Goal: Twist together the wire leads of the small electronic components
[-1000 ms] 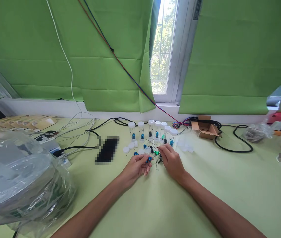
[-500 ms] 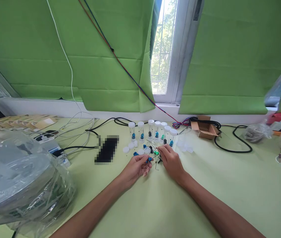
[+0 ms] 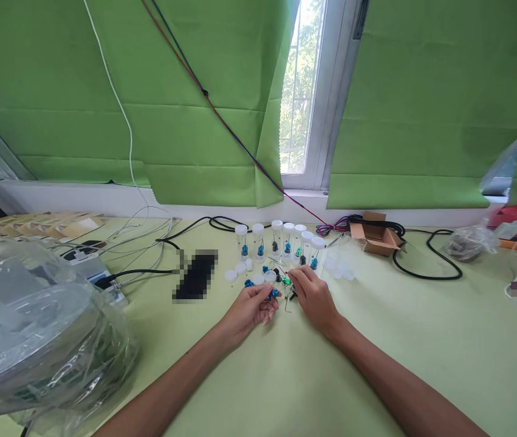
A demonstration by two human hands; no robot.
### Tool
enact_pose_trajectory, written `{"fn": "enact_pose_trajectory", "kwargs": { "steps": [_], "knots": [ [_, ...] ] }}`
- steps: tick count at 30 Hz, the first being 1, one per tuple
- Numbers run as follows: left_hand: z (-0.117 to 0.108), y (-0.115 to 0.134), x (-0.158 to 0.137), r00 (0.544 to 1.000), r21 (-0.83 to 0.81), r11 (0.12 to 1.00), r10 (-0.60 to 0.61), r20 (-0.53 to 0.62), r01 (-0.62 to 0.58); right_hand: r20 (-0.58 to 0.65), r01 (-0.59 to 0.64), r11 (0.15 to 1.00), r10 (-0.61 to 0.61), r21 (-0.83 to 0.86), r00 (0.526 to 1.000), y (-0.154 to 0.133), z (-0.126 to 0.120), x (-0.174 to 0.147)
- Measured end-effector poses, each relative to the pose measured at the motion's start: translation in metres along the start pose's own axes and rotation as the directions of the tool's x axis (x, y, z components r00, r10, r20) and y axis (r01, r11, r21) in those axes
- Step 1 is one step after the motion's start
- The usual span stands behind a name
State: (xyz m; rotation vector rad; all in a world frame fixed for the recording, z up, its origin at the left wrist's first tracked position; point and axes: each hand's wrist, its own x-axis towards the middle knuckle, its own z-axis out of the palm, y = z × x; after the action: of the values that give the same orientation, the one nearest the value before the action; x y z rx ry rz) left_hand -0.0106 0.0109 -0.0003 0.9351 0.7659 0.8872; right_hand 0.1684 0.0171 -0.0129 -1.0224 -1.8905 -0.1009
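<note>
Tabletop (image 3: 395, 315) beneath the held blue part (image 3: 274, 294) faces green blinds (image 3: 194, 139).

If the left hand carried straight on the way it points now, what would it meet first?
Probably the small green part, just ahead of the blue part that the left hand holds, with the right hand beyond; depth is hard to judge here.

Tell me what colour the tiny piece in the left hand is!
It's a small, shiny blue piece, in the left hand; the head view shows it.
</note>
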Motion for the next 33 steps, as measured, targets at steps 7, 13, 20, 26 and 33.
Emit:
{"fn": "enact_pose_trajectory", "kwargs": {
  "steps": [7,13,20,26,33],
  "knots": [
    [-0.0024,-0.0015,0.0011,0.999,0.000,1.000,-0.004,-0.038,0.004,-0.014,0.026,1.000,-0.026,-0.012,1.000,-0.0010,-0.0004,0.0007],
    [-0.0010,0.0006,-0.0003,0.998,-0.001,1.000,-0.002,-0.069,0.002,-0.006,0.043,0.999,-0.043,0.001,0.999,-0.0018,-0.0003,0.0003],
    [-0.0016,0.0015,-0.0009,0.997,0.006,1.000,0.017,-0.071,-0.017,-0.004,0.055,0.998,-0.055,-0.015,0.998,-0.0008,-0.0002,-0.0003],
    [-0.0013,0.0021,-0.0016,0.997,0.016,1.000,0.020,-0.074,-0.019,0.012,0.066,0.998,-0.066,-0.011,0.998,-0.0014,0.0006,-0.0009],
    [0.0007,0.0025,-0.0041,0.998,0.086,0.995,0.055,0.001,-0.055,-0.014,0.067,0.997,-0.066,0.023,0.998,-0.0025,0.0004,-0.0004]
  ]
}}
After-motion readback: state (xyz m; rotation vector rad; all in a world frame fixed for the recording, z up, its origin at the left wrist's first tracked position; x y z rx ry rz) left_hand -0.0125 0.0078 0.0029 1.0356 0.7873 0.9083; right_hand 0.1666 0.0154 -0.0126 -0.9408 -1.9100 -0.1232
